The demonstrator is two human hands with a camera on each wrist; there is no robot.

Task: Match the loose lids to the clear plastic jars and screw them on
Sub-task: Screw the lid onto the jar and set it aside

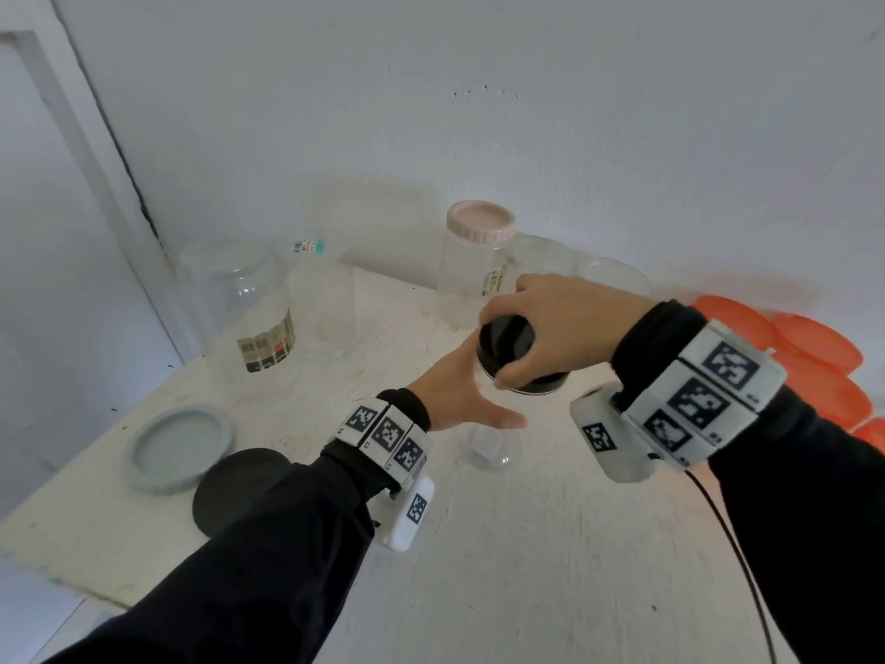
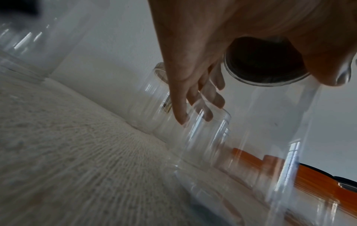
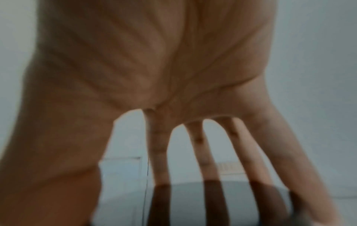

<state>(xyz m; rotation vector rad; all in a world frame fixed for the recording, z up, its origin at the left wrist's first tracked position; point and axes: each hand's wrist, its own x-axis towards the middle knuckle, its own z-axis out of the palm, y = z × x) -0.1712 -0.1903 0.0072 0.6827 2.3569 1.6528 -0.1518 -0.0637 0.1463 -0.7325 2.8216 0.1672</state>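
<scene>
Nearest you on the white table [image 1: 527,543], a flat black lid [image 1: 239,486] lies partly hidden beneath your left sleeve, its edge overlapping the grey lid [image 1: 182,448] that lies rim-up just beside it.

At centre, your left hand [image 1: 459,395] is released: the fingers extend straight alongside the clear jar [image 1: 493,450], thumb splayed toward you. In the left wrist view the fingers [image 2: 181,97] reach past the jar wall; whether they actually touch it cannot be told, since that view is smeared.

Your right hand [image 1: 555,328] grasps the black cap [image 1: 507,349] from above, fingers and thumb curled around its rim. The cap sits at the mouth of the clear jar; the right wrist view shows the fingers [image 3: 206,160] spread down over the cap's dark glossy top [image 3: 185,198].

Farther left, a large clear jar with a label [image 1: 239,313] stands inverted, with a taller clear container [image 1: 321,299] bearing a barcode sticker just beside it. Behind your right hand stands a clear jar closed by a pink lid [image 1: 481,222], with further clear jars [image 1: 598,275] beside it near the wall. At the right edge lie stacked orange lids [image 1: 809,342].
</scene>
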